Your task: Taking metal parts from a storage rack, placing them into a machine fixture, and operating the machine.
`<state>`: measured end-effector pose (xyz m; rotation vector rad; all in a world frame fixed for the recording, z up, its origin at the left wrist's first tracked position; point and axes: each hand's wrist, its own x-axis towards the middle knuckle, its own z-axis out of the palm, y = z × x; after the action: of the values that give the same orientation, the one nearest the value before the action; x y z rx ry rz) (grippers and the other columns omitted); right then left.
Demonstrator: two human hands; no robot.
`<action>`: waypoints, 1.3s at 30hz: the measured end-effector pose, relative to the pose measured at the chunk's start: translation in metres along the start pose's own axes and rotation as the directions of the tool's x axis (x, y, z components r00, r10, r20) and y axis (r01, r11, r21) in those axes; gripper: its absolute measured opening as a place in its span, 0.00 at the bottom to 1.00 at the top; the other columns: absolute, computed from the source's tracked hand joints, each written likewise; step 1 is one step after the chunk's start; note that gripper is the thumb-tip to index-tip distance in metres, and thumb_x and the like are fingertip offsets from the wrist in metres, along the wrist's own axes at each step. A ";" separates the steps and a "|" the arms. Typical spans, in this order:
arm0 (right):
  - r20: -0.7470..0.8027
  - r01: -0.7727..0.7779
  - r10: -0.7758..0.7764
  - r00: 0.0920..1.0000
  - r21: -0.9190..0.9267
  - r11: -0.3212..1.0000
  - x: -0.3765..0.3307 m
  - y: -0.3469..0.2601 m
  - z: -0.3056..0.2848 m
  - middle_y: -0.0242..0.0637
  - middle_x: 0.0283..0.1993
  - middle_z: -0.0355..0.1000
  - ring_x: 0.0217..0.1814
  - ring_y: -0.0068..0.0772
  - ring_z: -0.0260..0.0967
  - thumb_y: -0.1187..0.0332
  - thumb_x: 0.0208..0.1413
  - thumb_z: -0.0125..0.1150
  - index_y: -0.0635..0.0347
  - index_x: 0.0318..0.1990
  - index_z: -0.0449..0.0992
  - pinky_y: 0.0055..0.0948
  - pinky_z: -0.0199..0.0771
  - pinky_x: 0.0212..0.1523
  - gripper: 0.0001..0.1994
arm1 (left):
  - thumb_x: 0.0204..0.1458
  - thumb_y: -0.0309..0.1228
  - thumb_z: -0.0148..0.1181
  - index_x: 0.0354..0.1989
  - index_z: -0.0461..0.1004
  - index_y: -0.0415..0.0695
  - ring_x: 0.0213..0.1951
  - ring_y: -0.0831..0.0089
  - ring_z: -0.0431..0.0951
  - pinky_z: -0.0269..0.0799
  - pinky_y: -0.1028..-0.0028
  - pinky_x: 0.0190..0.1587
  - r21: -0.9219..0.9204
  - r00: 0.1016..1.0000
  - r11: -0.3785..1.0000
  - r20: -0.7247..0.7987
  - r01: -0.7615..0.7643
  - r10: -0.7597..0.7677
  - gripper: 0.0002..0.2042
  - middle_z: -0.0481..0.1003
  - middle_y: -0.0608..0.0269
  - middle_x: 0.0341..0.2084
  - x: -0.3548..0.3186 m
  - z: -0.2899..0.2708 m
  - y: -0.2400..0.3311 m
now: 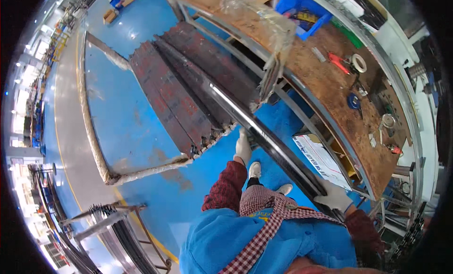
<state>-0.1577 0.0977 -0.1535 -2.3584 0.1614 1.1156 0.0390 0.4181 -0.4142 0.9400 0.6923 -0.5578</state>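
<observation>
- Glossy blue-painted workshop floor (127,127) fills most of the view, scuffed in patches, with a grey lane and a yellow line along its left side.
- On it lies a stack of dark, rust-red ribbed metal profiles (184,94), flat and slatted, their cut ends showing toward the person's feet.
- Two pale, foam-wrapped bars (94,132) meet in an L at the floor's lower left, framing the stack.
- A worn brown plywood workbench (330,94) on a grey steel frame runs down the right side; its top is scratched and stained.
- Near the bench's far corner sits a blue plastic bin (302,12); along its right edge lie red-handled pliers (339,62) and a white tape roll (359,62).
- A clear-plastic-wrapped bundle of rods (271,42) juts off the bench's front edge, tilted downward.
- The long black glossy metal profile (269,137) lies between bench and stack, just off the bench's front edge; its long axis runs diagonally from the upper left near the stack down to the lower right by the person's hip.
- The left hand (243,146), in a white knit glove, rests on the profile near mid-length; whether its fingers wrap it cannot be told.
- The right hand (334,196), also gloved white, has its fingers curled around the profile's near end.
- A blue jacket and checked red-and-white apron fill the lower edge.
</observation>
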 end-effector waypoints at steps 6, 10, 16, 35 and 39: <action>-0.127 -0.127 0.121 0.985 -0.043 0.991 -0.063 0.012 0.016 0.48 0.61 0.72 0.52 0.56 0.75 0.48 0.52 0.67 0.50 0.76 0.57 0.41 0.75 0.52 0.45 | 0.68 0.51 0.51 0.61 0.73 0.45 0.49 0.60 0.79 0.75 0.63 0.50 -0.204 0.963 0.979 0.266 0.025 0.031 0.24 0.78 0.57 0.52 -0.023 0.006 -0.046; -0.207 -0.036 -0.010 0.978 -0.220 0.975 -0.107 0.069 0.028 0.44 0.56 0.73 0.46 0.50 0.76 0.50 0.52 0.67 0.48 0.76 0.57 0.39 0.76 0.47 0.44 | 0.70 0.47 0.50 0.63 0.71 0.45 0.54 0.60 0.75 0.73 0.61 0.54 -0.223 0.939 0.975 0.338 0.023 0.055 0.22 0.74 0.57 0.57 -0.100 0.044 -0.042; -0.364 0.065 -0.079 0.928 -0.051 0.997 -0.163 0.156 0.048 0.46 0.55 0.74 0.47 0.51 0.76 0.51 0.50 0.68 0.52 0.73 0.62 0.40 0.76 0.48 0.42 | 0.66 0.42 0.58 0.59 0.73 0.42 0.49 0.67 0.77 0.70 0.69 0.55 -0.051 0.851 0.954 0.439 -0.296 0.288 0.20 0.78 0.57 0.50 -0.195 0.092 -0.026; -0.186 0.038 0.260 0.947 0.873 0.486 -0.258 0.339 0.027 0.33 0.42 0.76 0.41 0.30 0.70 0.65 0.55 0.61 0.62 0.53 0.76 0.28 0.72 0.47 0.19 | 0.62 0.47 0.61 0.52 0.74 0.30 0.42 0.69 0.78 0.74 0.74 0.48 0.351 0.741 0.724 0.588 -0.595 0.324 0.26 0.78 0.52 0.44 -0.246 0.505 -0.059; -0.348 0.285 0.140 0.927 0.895 0.343 -0.227 0.409 0.066 0.32 0.43 0.76 0.42 0.31 0.71 0.69 0.59 0.58 0.63 0.50 0.74 0.29 0.71 0.49 0.13 | 0.61 0.46 0.62 0.51 0.74 0.30 0.41 0.70 0.78 0.75 0.74 0.46 0.269 0.687 0.768 0.668 -0.581 0.285 0.26 0.79 0.53 0.43 -0.173 0.537 -0.073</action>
<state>-0.4819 -0.2446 -0.1838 -1.3858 0.6468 0.2685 0.0290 -0.0592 -0.1053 1.2499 -0.2840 -0.5399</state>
